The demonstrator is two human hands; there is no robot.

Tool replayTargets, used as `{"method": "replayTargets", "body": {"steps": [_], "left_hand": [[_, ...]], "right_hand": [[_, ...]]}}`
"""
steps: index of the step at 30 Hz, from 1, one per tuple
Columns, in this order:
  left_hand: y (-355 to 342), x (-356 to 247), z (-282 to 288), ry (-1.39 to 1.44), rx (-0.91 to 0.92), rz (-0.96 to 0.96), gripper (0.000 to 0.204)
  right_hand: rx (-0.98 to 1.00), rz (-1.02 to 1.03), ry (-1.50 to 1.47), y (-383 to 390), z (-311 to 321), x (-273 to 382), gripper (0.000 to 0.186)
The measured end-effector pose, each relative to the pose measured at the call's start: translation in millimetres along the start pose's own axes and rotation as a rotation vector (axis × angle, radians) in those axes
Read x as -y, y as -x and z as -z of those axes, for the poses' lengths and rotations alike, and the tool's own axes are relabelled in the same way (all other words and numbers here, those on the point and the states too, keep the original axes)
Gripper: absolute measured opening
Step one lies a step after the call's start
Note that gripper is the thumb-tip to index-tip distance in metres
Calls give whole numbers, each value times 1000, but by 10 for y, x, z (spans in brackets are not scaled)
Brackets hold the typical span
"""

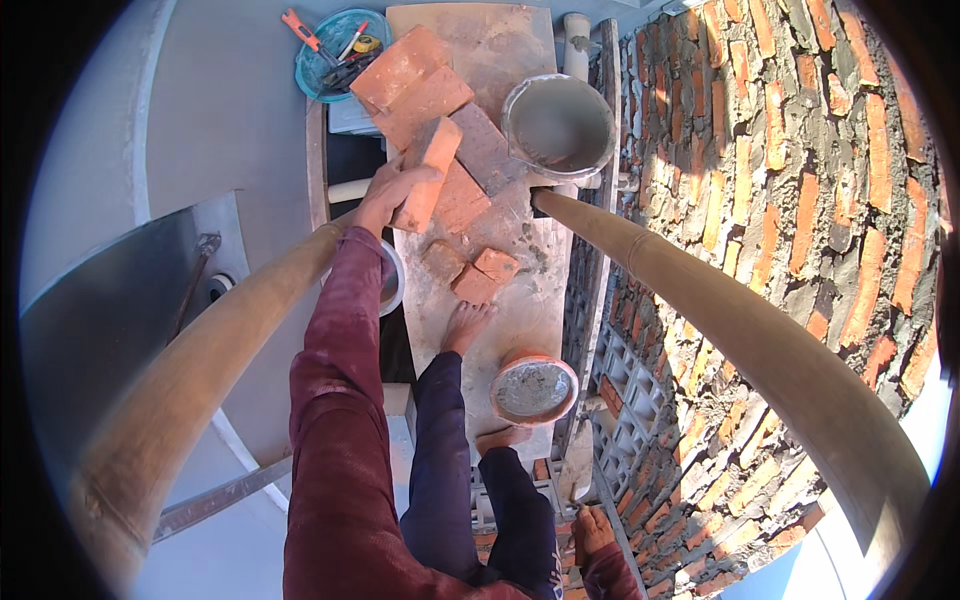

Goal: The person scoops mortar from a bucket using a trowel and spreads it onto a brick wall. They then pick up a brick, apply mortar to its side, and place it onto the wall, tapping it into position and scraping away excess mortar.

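My left hand (pixel 384 196) reaches far forward, its fingers wrapped round the end of an orange brick (pixel 434 160). That brick leans over a loose pile of bricks (pixel 425 105) on the plank platform (pixel 530 310). Low in the picture, my right hand (pixel 595 530) is closed round the handle of a trowel (pixel 577 462), whose grey blade points forward beside the wall. The handle itself is mostly hidden by my fingers. Several broken brick pieces (pixel 475 283) lie on the boards just ahead of my bare left foot (pixel 467 325).
A bucket of grey mortar (pixel 560 125) stands at the far right of the platform; a smaller mortar bowl (pixel 533 388) sits nearer. Bamboo poles (pixel 740 300) slant past both sides. The brick wall (pixel 790 200) rises at right. A teal tool basin (pixel 318 75) stands far left.
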State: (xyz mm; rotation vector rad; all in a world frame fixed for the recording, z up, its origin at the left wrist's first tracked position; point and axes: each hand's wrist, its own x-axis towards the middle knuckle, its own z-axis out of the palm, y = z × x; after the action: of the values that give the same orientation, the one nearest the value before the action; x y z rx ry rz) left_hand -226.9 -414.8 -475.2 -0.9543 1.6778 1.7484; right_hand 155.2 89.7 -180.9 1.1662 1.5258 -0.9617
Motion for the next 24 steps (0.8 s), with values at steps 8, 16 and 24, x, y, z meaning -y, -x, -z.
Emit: {"method": "replayTargets", "body": {"steps": [8, 16, 24], "left_hand": [[2754, 771, -435, 932, -74, 34, 73], [5097, -349, -1284, 241, 748, -143, 80], [6846, -1444, -3846, -730, 1289, -692, 106]], "right_hand": [[-20, 38, 3, 373, 393, -828, 33], [-423, 228, 224, 1243, 803, -2238, 42], [-693, 96, 422, 910, 53, -3732, 40]]}}
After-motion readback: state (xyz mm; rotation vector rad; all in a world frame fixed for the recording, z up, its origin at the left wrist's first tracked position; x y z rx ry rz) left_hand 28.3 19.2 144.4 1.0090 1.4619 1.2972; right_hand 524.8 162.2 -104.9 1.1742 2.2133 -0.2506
